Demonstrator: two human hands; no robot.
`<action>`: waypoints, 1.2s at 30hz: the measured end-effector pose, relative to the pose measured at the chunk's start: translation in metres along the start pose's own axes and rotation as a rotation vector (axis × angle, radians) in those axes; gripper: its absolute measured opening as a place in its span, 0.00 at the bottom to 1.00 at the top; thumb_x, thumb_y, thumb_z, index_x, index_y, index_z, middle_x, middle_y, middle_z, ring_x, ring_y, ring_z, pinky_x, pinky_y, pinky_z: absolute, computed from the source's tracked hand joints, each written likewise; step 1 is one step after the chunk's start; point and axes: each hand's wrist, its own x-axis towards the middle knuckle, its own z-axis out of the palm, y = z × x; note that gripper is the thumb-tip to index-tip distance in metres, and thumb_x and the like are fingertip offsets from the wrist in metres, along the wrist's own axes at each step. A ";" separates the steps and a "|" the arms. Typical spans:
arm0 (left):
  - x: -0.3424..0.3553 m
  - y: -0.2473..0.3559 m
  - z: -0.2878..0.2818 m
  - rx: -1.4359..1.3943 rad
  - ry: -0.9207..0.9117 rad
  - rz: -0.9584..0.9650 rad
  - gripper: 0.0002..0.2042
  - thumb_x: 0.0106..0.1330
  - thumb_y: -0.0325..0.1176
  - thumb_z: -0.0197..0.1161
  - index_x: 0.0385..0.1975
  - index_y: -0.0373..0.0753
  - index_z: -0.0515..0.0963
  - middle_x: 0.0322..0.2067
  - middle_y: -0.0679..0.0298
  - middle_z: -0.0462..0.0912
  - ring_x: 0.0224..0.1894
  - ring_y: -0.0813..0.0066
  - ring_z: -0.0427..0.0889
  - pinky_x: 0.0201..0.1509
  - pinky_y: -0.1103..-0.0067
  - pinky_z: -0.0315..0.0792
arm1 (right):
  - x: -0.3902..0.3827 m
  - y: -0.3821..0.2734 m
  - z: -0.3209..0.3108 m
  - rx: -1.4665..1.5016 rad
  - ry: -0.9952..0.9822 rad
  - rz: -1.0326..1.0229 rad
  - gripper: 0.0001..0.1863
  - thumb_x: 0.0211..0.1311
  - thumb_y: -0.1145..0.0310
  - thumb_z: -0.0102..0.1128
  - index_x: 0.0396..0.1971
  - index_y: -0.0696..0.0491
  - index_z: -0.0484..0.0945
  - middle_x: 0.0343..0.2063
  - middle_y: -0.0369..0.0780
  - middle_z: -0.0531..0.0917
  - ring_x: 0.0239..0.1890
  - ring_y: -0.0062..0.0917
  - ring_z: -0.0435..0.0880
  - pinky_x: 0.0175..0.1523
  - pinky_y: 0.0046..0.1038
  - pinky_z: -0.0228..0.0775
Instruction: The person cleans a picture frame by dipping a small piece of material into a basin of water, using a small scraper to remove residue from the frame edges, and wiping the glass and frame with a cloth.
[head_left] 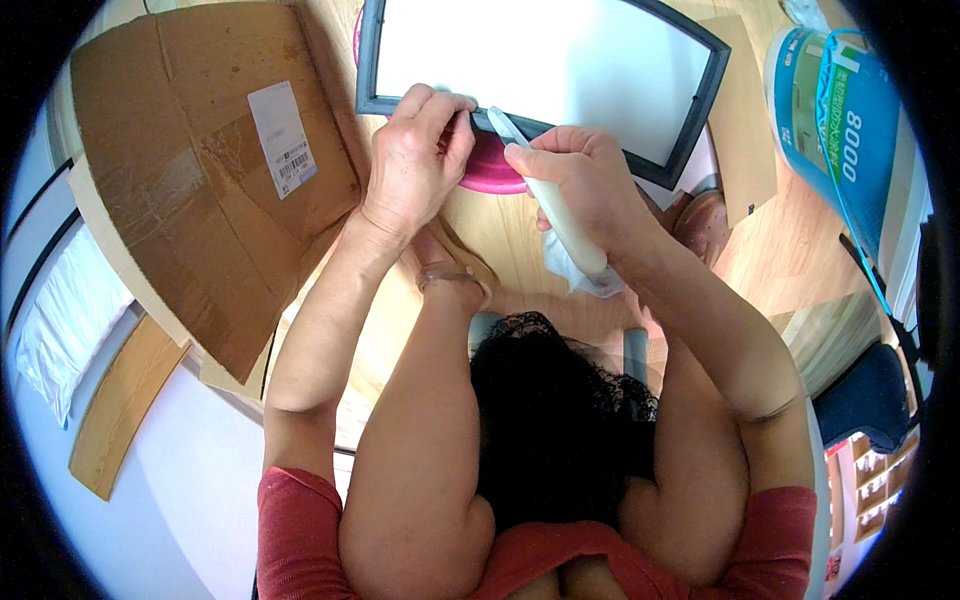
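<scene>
A white panel with a dark grey frame [660, 172] lies in front of me on a round pink stool-like top [492, 172]. My left hand [418, 150] is closed at the frame's near edge, fingertips pinched on the rim. In my right hand [585, 180] is a long, pale, tapered tube [560, 215]. Its narrow tip touches or hovers just over the same edge, a little right of my left fingertips; I cannot tell which. Crumpled clear plastic [575, 272] hangs beneath the tube's wide end.
An open cardboard box [200, 170] with a white label stands at my left. A flat cardboard sheet [742, 130] lies right of the frame, beside a blue printed bag [850, 130] with a light blue cord. My bare legs flank the wooden floor [530, 235].
</scene>
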 end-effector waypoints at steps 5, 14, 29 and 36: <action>0.000 -0.002 -0.002 0.073 0.017 0.086 0.05 0.59 0.23 0.61 0.34 0.35 0.79 0.31 0.55 0.77 0.27 0.60 0.81 0.33 0.72 0.76 | -0.001 -0.002 -0.004 -0.151 -0.013 -0.047 0.14 0.56 0.65 0.65 0.25 0.64 0.79 0.14 0.39 0.77 0.13 0.19 0.75 0.18 0.23 0.67; 0.040 0.008 -0.017 0.295 -0.029 0.195 0.24 0.53 0.36 0.70 0.52 0.42 0.76 0.51 0.58 0.75 0.57 0.58 0.71 0.59 0.66 0.67 | 0.004 -0.009 -0.050 -0.360 0.000 -0.369 0.11 0.58 0.68 0.63 0.35 0.58 0.75 0.18 0.36 0.74 0.22 0.17 0.71 0.28 0.23 0.63; 0.056 0.015 0.000 0.435 -0.186 0.252 0.37 0.50 0.42 0.72 0.63 0.45 0.65 0.66 0.62 0.62 0.70 0.57 0.55 0.72 0.56 0.49 | 0.038 -0.055 -0.093 -1.034 0.456 -0.978 0.05 0.63 0.69 0.55 0.36 0.52 0.77 0.31 0.42 0.79 0.33 0.41 0.80 0.38 0.36 0.73; 0.054 0.016 0.001 0.433 -0.199 0.248 0.37 0.51 0.42 0.71 0.63 0.46 0.65 0.67 0.63 0.61 0.71 0.59 0.54 0.73 0.57 0.48 | 0.056 -0.070 -0.096 -1.132 0.577 -1.166 0.03 0.62 0.70 0.54 0.34 0.51 0.76 0.28 0.40 0.78 0.32 0.37 0.80 0.35 0.34 0.74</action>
